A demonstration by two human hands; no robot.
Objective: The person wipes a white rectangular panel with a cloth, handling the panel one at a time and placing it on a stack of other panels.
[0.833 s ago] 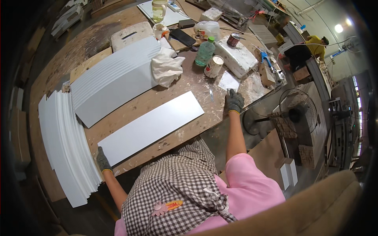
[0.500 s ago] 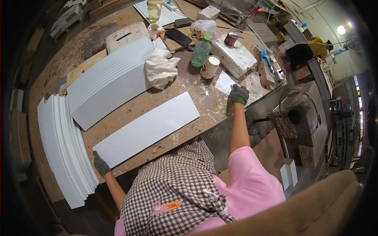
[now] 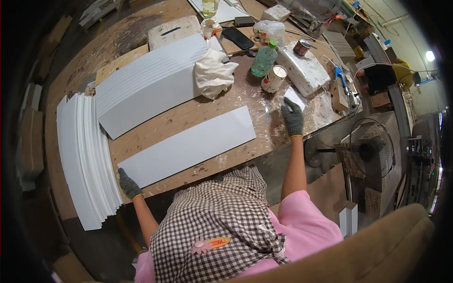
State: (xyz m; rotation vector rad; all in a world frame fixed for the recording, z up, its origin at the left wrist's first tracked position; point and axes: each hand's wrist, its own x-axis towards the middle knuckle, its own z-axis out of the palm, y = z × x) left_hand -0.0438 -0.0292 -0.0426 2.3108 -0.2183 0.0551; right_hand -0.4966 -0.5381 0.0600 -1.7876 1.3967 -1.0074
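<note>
Right hand (image 3: 293, 116) has moved up to a small pale sheet (image 3: 296, 97) at 1 o'clock, fingers flat (grip unclear); left hand (image 3: 128, 184) pinches the white panel (image 3: 186, 145), probably untreated.

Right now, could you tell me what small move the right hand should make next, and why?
Probably close the right hand on the small white sheet under its fingertips and lift it. The left hand is at the long white panel's near corner, and the panel's face lies bare.
</note>
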